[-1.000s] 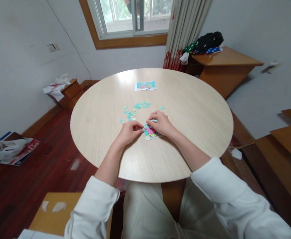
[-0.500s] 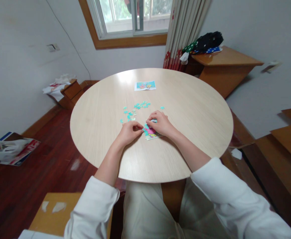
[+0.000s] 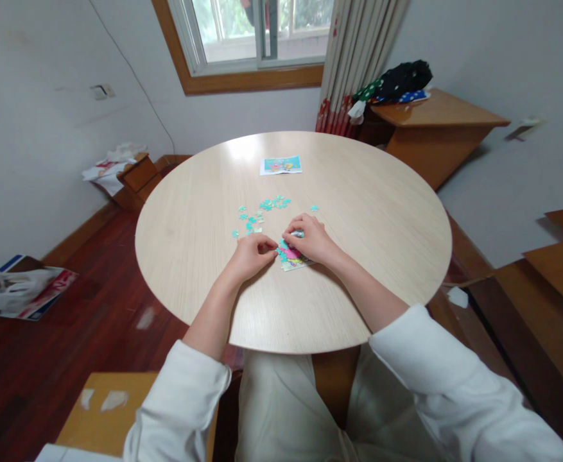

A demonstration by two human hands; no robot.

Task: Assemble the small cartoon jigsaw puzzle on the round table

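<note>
A partly joined jigsaw puzzle [image 3: 293,256], pink, yellow and teal, lies on the round table near its front. My left hand [image 3: 252,258] is at its left edge, with thumb and forefinger closed together on a small teal piece at that edge. From the right, my right hand [image 3: 310,239] covers the puzzle's upper part. Its fingers are pinched at the upper left edge on a puzzle piece, which they mostly hide. Loose puzzle pieces [image 3: 251,221], several of them teal, are scattered beyond my left hand.
More loose pieces [image 3: 274,203] form a cluster farther back, and a single piece [image 3: 314,208] lies to the right. A printed picture sheet [image 3: 282,165] rests near the far side of the round table [image 3: 382,212]. A wooden desk [image 3: 445,110] with cloths stands at the back right.
</note>
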